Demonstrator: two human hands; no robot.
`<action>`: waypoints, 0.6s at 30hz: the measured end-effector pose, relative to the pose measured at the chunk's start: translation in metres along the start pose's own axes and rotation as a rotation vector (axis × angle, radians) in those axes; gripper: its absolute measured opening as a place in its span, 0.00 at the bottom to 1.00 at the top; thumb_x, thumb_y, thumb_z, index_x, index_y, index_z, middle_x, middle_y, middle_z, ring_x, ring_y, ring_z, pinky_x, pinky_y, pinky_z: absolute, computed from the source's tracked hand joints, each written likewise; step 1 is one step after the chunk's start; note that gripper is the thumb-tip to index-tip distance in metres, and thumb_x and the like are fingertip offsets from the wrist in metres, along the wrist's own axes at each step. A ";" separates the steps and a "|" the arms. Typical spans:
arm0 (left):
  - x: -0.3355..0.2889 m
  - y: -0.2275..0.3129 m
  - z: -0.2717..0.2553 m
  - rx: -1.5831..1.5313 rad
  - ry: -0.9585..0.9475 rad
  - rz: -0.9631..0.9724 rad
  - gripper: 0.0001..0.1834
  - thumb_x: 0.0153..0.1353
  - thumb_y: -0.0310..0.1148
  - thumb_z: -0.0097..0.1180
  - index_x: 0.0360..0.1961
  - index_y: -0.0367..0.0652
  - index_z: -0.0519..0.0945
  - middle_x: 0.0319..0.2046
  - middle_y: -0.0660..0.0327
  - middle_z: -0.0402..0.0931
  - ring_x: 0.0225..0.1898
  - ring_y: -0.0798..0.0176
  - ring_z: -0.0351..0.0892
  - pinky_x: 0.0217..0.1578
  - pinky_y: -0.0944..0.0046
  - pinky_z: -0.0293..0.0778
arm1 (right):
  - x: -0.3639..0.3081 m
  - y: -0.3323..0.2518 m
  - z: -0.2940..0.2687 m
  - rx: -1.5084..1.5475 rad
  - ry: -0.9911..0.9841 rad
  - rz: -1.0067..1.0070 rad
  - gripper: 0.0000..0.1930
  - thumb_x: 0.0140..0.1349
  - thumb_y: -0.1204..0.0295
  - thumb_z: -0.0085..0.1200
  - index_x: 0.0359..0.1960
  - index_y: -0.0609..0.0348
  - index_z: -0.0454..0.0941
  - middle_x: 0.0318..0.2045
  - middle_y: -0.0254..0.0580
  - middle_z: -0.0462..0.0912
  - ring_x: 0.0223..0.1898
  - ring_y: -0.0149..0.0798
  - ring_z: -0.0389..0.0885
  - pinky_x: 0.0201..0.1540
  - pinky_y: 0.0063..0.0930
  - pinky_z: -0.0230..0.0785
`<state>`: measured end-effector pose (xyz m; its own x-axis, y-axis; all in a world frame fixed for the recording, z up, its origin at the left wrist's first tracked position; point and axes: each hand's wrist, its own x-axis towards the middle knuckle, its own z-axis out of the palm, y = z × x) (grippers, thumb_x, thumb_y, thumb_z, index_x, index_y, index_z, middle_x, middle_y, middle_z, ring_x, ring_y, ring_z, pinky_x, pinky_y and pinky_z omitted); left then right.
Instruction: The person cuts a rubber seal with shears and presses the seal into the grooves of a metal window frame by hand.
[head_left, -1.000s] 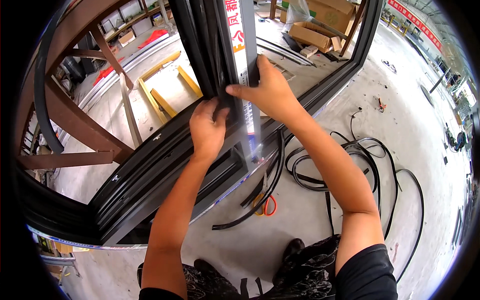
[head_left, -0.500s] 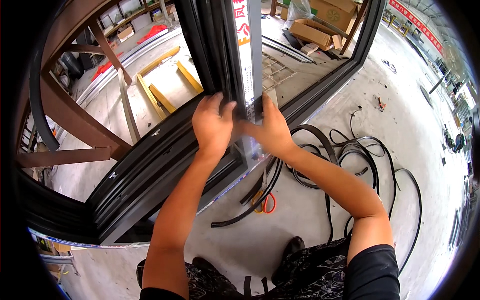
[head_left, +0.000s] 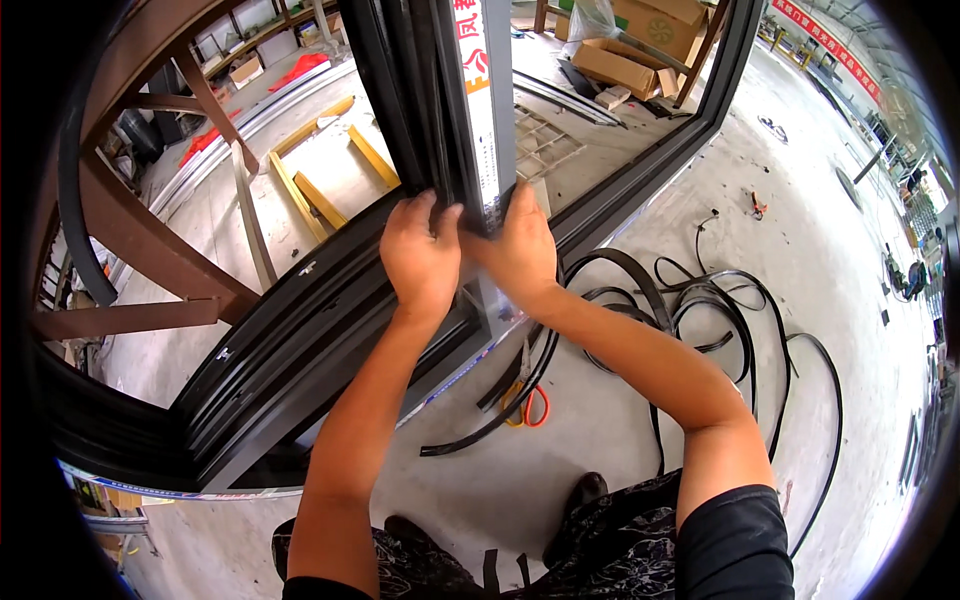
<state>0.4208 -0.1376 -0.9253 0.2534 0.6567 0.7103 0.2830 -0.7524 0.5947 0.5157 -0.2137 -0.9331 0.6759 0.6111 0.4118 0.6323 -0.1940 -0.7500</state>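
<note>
A large dark grey window frame [head_left: 640,185] stands in front of me, with an upright bar [head_left: 505,120] bearing a white, red-printed protective film. Along the bar's left side runs a black rubber seal strip [head_left: 432,130]. My left hand [head_left: 420,255] is closed at the strip's lower part, its fingertips curled into the groove and partly hidden. Opposite it, my right hand [head_left: 520,250] wraps the bar, fingers on its right side and thumb reaching across toward my left hand. That thumb is smeared by motion. Both hands are just above the lower rail [head_left: 330,310].
Coiled black rubber strips [head_left: 715,300] lie on the floor to the right. Orange-handled scissors [head_left: 530,405] rest near my feet beside cut strip ends [head_left: 470,440]. Brown steel supports [head_left: 165,240] stand at left; cardboard boxes [head_left: 620,65] and yellow bars [head_left: 320,200] lie beyond the frame.
My right hand has shifted left, closer to my left hand, and its forearm has followed. My left hand stays at nearly the same place on the strip.
</note>
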 end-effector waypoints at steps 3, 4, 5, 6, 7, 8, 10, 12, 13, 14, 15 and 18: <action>-0.001 0.004 0.002 0.018 0.007 -0.001 0.16 0.55 0.32 0.66 0.41 0.32 0.83 0.35 0.49 0.80 0.36 0.45 0.81 0.40 0.55 0.77 | 0.000 -0.002 -0.001 -0.022 0.010 0.000 0.35 0.46 0.63 0.71 0.50 0.67 0.63 0.42 0.61 0.78 0.46 0.61 0.77 0.47 0.48 0.72; -0.002 0.004 0.003 0.021 0.029 0.001 0.16 0.55 0.32 0.66 0.41 0.32 0.82 0.35 0.49 0.80 0.36 0.45 0.81 0.39 0.55 0.77 | -0.001 -0.003 -0.001 -0.020 -0.006 0.007 0.33 0.47 0.64 0.71 0.48 0.66 0.63 0.41 0.61 0.78 0.45 0.62 0.77 0.47 0.48 0.72; -0.002 0.004 0.003 0.025 0.052 0.003 0.16 0.55 0.33 0.66 0.40 0.32 0.82 0.35 0.49 0.80 0.37 0.45 0.81 0.39 0.54 0.77 | -0.001 -0.003 0.001 -0.019 -0.009 0.008 0.33 0.47 0.64 0.71 0.48 0.66 0.63 0.41 0.61 0.78 0.45 0.62 0.77 0.47 0.48 0.72; -0.002 0.003 0.002 0.029 0.052 0.001 0.16 0.55 0.33 0.66 0.40 0.32 0.82 0.35 0.49 0.80 0.37 0.45 0.81 0.39 0.54 0.77 | 0.000 -0.003 0.004 -0.029 -0.002 0.010 0.32 0.47 0.65 0.70 0.47 0.66 0.63 0.41 0.61 0.78 0.44 0.62 0.77 0.46 0.48 0.72; -0.001 0.003 0.003 0.046 0.043 0.007 0.15 0.56 0.33 0.66 0.40 0.32 0.81 0.35 0.48 0.80 0.37 0.44 0.80 0.40 0.54 0.76 | 0.001 -0.001 0.004 -0.044 0.007 0.012 0.31 0.48 0.65 0.70 0.46 0.65 0.62 0.41 0.61 0.78 0.44 0.62 0.77 0.45 0.48 0.72; 0.000 0.004 0.003 0.063 0.035 0.014 0.15 0.56 0.33 0.65 0.40 0.32 0.81 0.35 0.48 0.80 0.37 0.43 0.80 0.40 0.53 0.76 | 0.002 0.000 0.005 -0.046 0.005 0.011 0.31 0.48 0.65 0.70 0.46 0.65 0.62 0.41 0.61 0.78 0.44 0.62 0.77 0.45 0.48 0.72; 0.009 0.005 -0.007 0.057 -0.081 0.010 0.15 0.57 0.32 0.66 0.40 0.31 0.81 0.35 0.47 0.81 0.37 0.45 0.82 0.40 0.55 0.77 | 0.003 0.000 0.005 -0.047 0.004 0.038 0.30 0.48 0.66 0.69 0.46 0.66 0.62 0.40 0.61 0.78 0.44 0.62 0.77 0.46 0.48 0.72; 0.020 -0.008 -0.012 -0.009 -0.270 -0.003 0.14 0.59 0.29 0.65 0.41 0.30 0.80 0.35 0.46 0.83 0.35 0.51 0.85 0.36 0.58 0.79 | 0.004 -0.001 0.001 -0.065 0.021 0.026 0.30 0.48 0.66 0.69 0.45 0.66 0.62 0.40 0.60 0.78 0.44 0.62 0.77 0.46 0.48 0.72; 0.022 -0.012 -0.014 0.003 -0.269 -0.003 0.14 0.59 0.29 0.65 0.41 0.30 0.80 0.35 0.46 0.83 0.35 0.51 0.85 0.36 0.58 0.79 | 0.003 -0.003 0.002 -0.072 0.032 0.017 0.30 0.48 0.66 0.69 0.45 0.66 0.62 0.40 0.60 0.77 0.44 0.62 0.77 0.46 0.48 0.72; 0.024 -0.016 -0.016 -0.033 -0.299 0.009 0.13 0.60 0.28 0.64 0.42 0.29 0.80 0.36 0.47 0.83 0.34 0.54 0.85 0.34 0.59 0.79 | 0.004 -0.002 0.005 -0.071 0.026 0.010 0.30 0.47 0.66 0.70 0.45 0.66 0.62 0.39 0.60 0.77 0.44 0.61 0.77 0.47 0.48 0.72; 0.026 -0.019 -0.019 -0.070 -0.331 0.021 0.12 0.61 0.27 0.63 0.42 0.28 0.80 0.36 0.48 0.84 0.32 0.57 0.85 0.33 0.60 0.80 | 0.003 0.000 0.008 -0.061 0.022 0.009 0.30 0.47 0.66 0.70 0.45 0.66 0.62 0.39 0.60 0.77 0.44 0.61 0.77 0.47 0.48 0.72; 0.036 -0.009 -0.021 -0.117 -0.420 -0.101 0.08 0.62 0.24 0.61 0.39 0.29 0.79 0.33 0.53 0.83 0.31 0.63 0.85 0.29 0.65 0.80 | 0.003 0.005 0.005 -0.025 0.024 -0.042 0.32 0.47 0.66 0.71 0.45 0.66 0.61 0.39 0.59 0.77 0.45 0.60 0.76 0.47 0.47 0.71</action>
<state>0.4077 -0.1077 -0.8969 0.5907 0.6722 0.4464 0.2251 -0.6685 0.7088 0.5188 -0.2085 -0.9381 0.6574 0.6006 0.4551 0.6692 -0.1877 -0.7190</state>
